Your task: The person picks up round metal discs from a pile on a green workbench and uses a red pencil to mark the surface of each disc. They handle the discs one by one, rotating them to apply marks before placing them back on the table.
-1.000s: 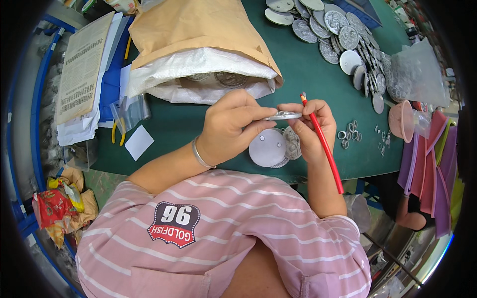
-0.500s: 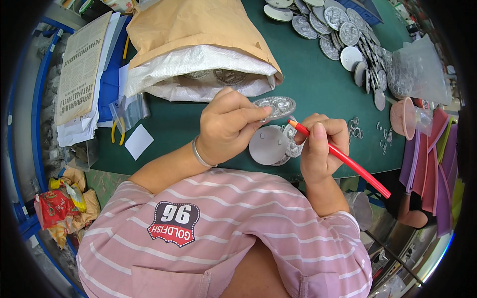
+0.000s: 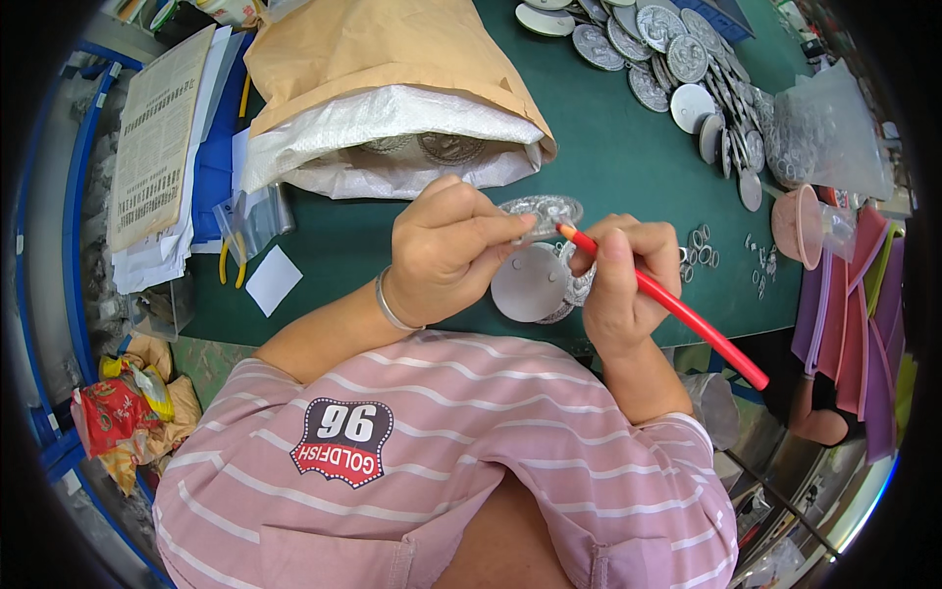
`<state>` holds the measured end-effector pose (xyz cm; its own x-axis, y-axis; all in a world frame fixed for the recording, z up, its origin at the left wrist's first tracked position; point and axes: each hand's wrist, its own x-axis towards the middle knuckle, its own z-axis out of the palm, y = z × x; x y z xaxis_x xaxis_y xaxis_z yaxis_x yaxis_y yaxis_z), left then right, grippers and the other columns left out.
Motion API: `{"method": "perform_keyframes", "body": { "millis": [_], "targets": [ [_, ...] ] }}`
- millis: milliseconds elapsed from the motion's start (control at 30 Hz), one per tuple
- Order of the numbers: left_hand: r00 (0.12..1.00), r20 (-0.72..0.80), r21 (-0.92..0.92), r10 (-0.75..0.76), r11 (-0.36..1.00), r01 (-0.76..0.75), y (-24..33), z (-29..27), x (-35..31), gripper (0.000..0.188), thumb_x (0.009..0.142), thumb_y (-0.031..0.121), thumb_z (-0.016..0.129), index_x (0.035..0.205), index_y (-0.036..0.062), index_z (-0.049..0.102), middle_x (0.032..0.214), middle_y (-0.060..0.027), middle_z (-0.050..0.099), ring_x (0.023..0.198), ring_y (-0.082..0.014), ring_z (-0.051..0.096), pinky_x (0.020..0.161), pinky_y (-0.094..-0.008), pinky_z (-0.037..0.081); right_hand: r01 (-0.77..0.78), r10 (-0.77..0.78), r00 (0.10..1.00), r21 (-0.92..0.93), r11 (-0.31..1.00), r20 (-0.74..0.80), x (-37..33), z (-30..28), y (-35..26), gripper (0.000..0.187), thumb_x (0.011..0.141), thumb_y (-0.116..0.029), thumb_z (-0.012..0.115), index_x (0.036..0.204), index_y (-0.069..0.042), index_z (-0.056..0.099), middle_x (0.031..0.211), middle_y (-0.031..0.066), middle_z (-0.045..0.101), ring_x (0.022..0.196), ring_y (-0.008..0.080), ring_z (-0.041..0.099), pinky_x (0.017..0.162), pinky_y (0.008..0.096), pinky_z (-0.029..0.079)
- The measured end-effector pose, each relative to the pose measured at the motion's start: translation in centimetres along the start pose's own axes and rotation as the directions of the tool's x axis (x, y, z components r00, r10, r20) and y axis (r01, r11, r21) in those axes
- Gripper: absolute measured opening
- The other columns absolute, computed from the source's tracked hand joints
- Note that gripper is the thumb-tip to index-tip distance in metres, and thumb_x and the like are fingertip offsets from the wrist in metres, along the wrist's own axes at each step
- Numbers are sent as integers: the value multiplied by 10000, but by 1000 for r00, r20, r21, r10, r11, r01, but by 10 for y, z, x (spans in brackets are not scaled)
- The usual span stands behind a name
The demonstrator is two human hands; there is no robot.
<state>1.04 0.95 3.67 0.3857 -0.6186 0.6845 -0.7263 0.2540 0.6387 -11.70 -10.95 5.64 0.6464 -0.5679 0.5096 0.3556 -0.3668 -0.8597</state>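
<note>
My left hand (image 3: 453,236) pinches a silver embossed medallion (image 3: 551,211) by its near-left edge and holds it tilted above the table. In my right hand (image 3: 630,280) is a red pencil (image 3: 702,332), gripped near its sharpened end. The pencil's tip meets the medallion's right side in the picture; whether it presses on the metal I cannot tell. Below, close to my body, a plain grey disc (image 3: 530,285) lies over other embossed medallions, partly hidden by my right hand.
Beyond my left hand an open paper sack (image 3: 392,59) with a white lining holds more medallions. A heap of medallions (image 3: 687,61) spreads at the far right. Small metal rings (image 3: 699,245), a pink bowl (image 3: 797,228) and a clear bag (image 3: 834,133) sit to the right; papers (image 3: 162,142) stand left.
My right hand has moved left with the red pencil, bringing its tip from beside the medallion onto its right side in the picture. My left hand has barely shifted.
</note>
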Motion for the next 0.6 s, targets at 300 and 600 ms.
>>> {"method": "perform_keyframes", "body": {
  "millis": [300, 600],
  "targets": [
    [1000, 1, 8, 30, 1000, -30, 3, -3, 2, 313, 594, -74, 732, 879, 45, 680, 714, -32, 564, 604, -161, 502, 537, -260, 388, -258, 289, 934, 161, 952, -209, 13, -2, 6, 161, 936, -157, 472, 924, 4, 470, 768, 89, 566, 569, 98, 498, 534, 213, 427],
    [911, -175, -257, -373, 911, 323, 6, 13, 9, 457, 713, -141, 565, 1144, 9, 526, 1003, -117, 577, 874, -215, 608, 773, -276, 496, -493, 567, 823, 531, 690, 27, 10, -7, 18, 151, 837, -6, 581, 842, -47, 435, 764, 82, 572, 660, 134, 621, 517, 280, 577]
  ]
}}
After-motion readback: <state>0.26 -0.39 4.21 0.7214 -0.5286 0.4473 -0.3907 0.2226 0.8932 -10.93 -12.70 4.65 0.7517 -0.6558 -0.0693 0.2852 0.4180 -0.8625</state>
